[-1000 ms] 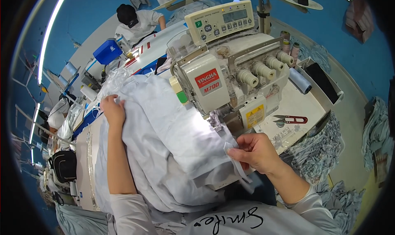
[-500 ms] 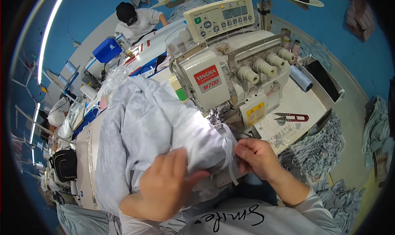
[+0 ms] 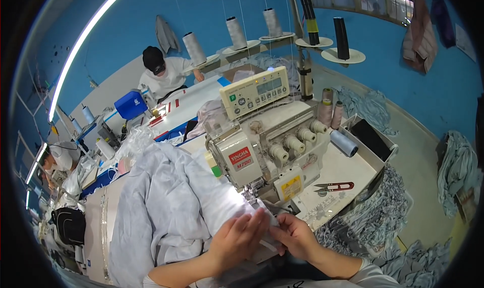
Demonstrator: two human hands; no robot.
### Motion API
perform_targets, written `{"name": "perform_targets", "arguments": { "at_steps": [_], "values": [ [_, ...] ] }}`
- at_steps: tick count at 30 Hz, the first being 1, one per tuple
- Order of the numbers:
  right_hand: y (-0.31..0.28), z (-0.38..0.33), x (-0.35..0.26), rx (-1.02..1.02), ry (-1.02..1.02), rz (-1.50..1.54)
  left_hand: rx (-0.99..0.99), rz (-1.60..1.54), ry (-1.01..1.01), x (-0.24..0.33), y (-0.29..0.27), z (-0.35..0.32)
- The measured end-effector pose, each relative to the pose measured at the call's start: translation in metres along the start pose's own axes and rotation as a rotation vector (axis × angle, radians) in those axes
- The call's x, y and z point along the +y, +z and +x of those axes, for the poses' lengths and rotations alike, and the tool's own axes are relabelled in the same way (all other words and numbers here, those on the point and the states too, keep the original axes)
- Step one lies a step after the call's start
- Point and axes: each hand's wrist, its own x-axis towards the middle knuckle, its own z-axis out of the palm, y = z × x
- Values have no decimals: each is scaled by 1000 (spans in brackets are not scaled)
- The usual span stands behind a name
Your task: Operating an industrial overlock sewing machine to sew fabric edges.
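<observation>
A large pale grey-blue cloth [image 3: 174, 197] is bunched over the table, its right edge running under the presser foot of an overlock sewing machine [image 3: 257, 152]. My left hand [image 3: 238, 241] lies on the cloth just in front of the lit needle area, fingers stretched out and side by side, thumb hidden. Right beside it, my right hand [image 3: 296, 236] pinches the edge of the cloth between thumb and fingers. A narrow white strip [image 3: 268, 244] hangs between the two hands.
Red-handled thread snips [image 3: 335, 187] lie on the machine bed's right. Behind them are a blue thread cone [image 3: 344, 143] and an open box [image 3: 370, 139]. Ruffled cloth [image 3: 375, 212] is heaped at the right. Across the table a co-worker [image 3: 166, 76] sits.
The view has tilted up, showing more thread cones and wall. My left hand has moved right across the cloth, up close to my right hand, which still pinches the edge.
</observation>
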Motion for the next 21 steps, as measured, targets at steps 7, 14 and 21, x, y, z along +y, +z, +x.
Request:
{"name": "perform_targets", "arguments": {
  "at_steps": [7, 14, 21],
  "values": [
    [0, -3, 6, 25, -49, 63, 234, -127, 88, -16, 5, -4],
    [6, -2, 8, 121, -276, -6, 239, -106, 246, -31, 4, -8],
    [1, 2, 10, 84, -501, -473, 219, -75, 218, -29, -3, -11]
  ]
}}
